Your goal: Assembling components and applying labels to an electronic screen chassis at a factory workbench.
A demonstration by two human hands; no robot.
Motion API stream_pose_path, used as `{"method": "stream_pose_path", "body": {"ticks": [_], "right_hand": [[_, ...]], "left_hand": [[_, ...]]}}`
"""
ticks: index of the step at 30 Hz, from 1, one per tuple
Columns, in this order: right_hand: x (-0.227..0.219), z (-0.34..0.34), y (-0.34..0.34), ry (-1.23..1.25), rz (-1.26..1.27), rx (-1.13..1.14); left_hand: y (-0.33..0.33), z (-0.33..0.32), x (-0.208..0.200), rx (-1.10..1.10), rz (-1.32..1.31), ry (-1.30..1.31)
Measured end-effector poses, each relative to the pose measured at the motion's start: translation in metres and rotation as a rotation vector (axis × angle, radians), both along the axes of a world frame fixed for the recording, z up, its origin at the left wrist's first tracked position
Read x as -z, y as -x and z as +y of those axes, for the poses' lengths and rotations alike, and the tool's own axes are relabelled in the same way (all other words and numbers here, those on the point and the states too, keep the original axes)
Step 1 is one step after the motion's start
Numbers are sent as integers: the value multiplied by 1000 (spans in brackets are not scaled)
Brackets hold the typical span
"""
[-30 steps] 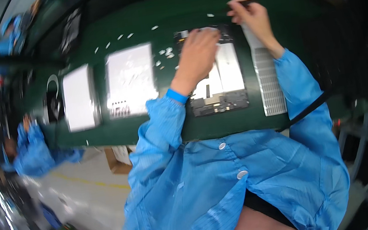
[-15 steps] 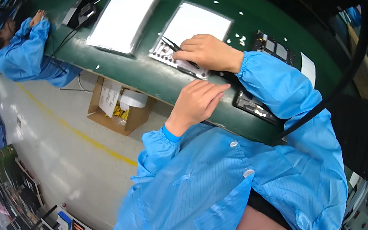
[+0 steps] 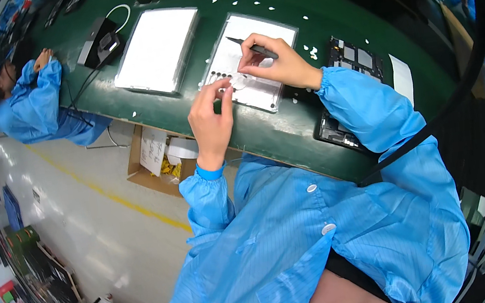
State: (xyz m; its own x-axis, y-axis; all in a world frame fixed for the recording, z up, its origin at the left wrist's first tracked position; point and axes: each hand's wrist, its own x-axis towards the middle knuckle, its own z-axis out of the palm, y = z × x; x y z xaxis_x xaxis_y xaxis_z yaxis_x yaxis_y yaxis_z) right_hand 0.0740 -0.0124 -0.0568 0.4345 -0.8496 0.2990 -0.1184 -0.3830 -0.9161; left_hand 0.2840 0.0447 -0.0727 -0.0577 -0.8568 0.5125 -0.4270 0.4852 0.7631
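we are working over the white tray (image 3: 254, 62) that lies on the green bench (image 3: 320, 2), just right of a second, plain white panel (image 3: 157, 50). our right hand (image 3: 276, 62) holds black tweezers (image 3: 252, 48) in a pen-like grip, thumb and forefinger pressed onto the shaft, the tip pointing up and left over the tray's bare upper half. our left hand (image 3: 211, 121) hovers at the tray's near edge, thumb and forefinger drawn close together as if pinching something tiny (we cannot tell whether anything is actually between them), right by the row of small dark round parts (image 3: 220, 74) seated in the tray.

we judge that we are in the pick-and-place step, handling one small part at the tray. the next move calls for a steady, fine approach: the tweezer tip has to come down to the left fingertips or to the row of parts without nudging the neighbours, and the grip must stay light.

a dark circuit assembly (image 3: 351, 72) sits just right of the tray, partly under our sleeve. a co-worker in blue (image 3: 29, 108) leans on the bench far left.
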Motion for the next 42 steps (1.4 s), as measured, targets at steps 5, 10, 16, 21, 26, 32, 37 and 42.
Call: {"method": "stream_pose_path", "body": {"ticks": [5,10,16,21,26,32,37,42], "right_hand": [[6,1,14,-269,-272,45],[4,5,22,-358,-403,64],[9,5,25,-367,-429,40],[12,7,23,-387,-427,48],[15,8,21,-353,-468,65],[17,8,21,-378,-447,82],[22,6,19,-306,-435,98],[24,4,23,-383,-381,173]], "left_hand": [[18,-30,-8,93,14,-106],[33,-35,-11,165,16,-130],[38,-36,-8,204,-5,-81],[41,-34,-13,167,-80,-49],[48,-32,-13,134,-117,-18],[46,-29,-13,118,-155,-38],[46,-29,-17,161,-180,-45],[36,-25,-13,151,-381,-121]]}}
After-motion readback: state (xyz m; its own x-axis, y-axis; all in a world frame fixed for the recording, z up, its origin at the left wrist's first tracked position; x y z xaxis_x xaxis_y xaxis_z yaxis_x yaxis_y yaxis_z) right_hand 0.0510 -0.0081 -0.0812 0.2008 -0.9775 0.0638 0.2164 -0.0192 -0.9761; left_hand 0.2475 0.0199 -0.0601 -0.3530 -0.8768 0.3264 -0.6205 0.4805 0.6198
